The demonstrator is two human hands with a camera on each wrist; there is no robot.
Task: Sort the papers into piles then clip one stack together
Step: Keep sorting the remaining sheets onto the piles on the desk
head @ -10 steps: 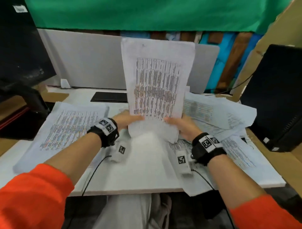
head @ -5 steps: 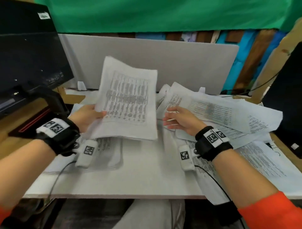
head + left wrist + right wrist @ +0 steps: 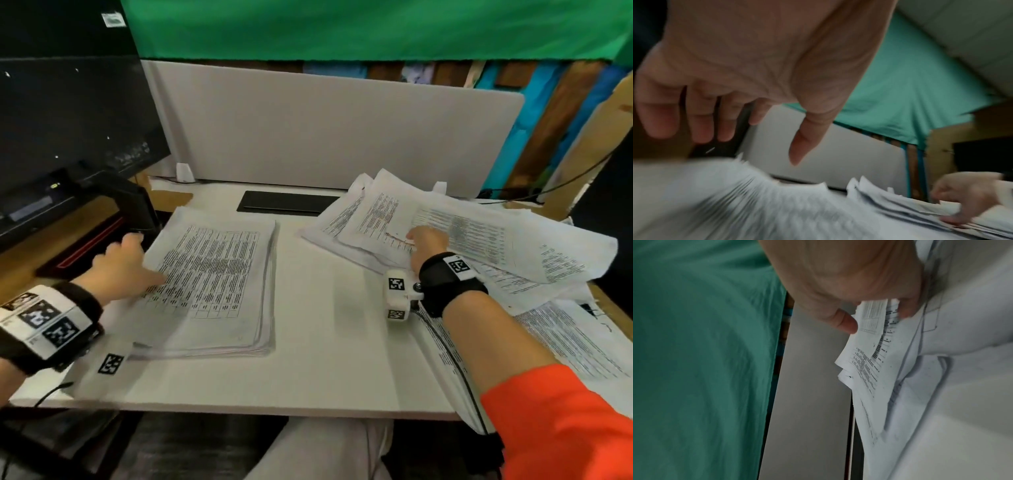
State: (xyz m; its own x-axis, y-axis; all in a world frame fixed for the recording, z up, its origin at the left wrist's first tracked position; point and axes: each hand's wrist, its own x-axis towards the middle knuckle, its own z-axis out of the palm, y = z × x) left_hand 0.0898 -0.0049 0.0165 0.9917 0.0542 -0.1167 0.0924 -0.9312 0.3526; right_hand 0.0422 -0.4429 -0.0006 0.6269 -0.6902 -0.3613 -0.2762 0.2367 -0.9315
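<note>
Left hand hovered, fingers loosely spread, over neat paper stack near desk's left edge. Right hand pinched sheets of loose paper pile toward right edge.

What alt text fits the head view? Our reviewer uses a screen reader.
A left hand rests on a neat paper stack on a white desk, while the right hand reaches into loose papers.

Office, desk divider, monitor, papers
</note>
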